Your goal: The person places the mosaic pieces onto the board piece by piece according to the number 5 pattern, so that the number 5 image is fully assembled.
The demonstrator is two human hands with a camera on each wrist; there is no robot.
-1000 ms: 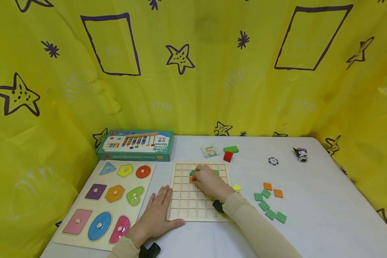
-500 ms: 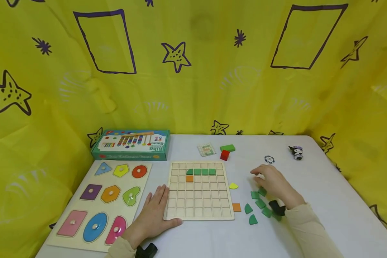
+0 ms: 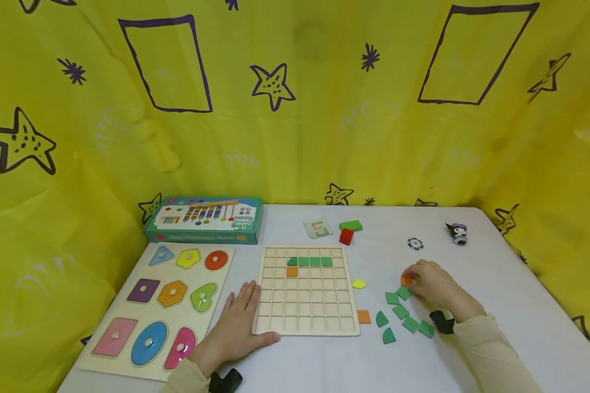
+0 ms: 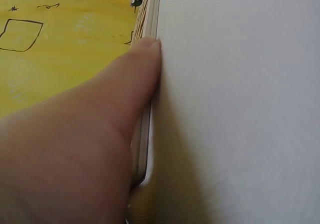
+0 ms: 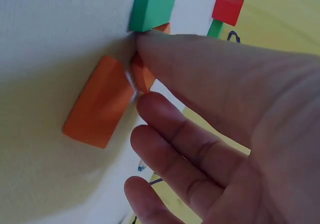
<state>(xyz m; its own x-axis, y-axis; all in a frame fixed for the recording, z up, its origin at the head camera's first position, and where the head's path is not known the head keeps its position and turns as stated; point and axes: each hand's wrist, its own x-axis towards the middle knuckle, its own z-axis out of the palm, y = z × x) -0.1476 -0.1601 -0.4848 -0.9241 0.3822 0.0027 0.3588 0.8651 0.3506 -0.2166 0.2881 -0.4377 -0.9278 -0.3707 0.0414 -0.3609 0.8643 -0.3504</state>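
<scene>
A wooden grid board (image 3: 305, 314) lies mid-table. One row holds a green quarter-round tile (image 3: 292, 262) followed by several green square tiles (image 3: 315, 262); an orange square tile (image 3: 292, 272) sits in the row below. My left hand (image 3: 237, 325) rests at the board's front left corner, fingers along the left side and the thumb (image 4: 142, 58) against the front edge. Right of the board, my right hand (image 3: 435, 285) pinches a loose orange tile (image 5: 143, 74) between thumb and index finger. A second orange tile (image 5: 100, 103) lies flat beside the fingertips in the right wrist view.
Loose green tiles (image 3: 400, 311), a yellow piece (image 3: 359, 284) and an orange tile (image 3: 364, 316) lie right of the board. Behind are a pattern card (image 3: 318, 227), red cube (image 3: 346, 236), green block (image 3: 350, 225), chip (image 3: 415, 244) and figurine (image 3: 458, 233). A shape puzzle (image 3: 164, 251) and box (image 3: 201, 238) stand left.
My right hand has left the orange tile on the board, moved right to the loose tiles and taken hold of an orange one. My left hand has stayed at the board's corner.
</scene>
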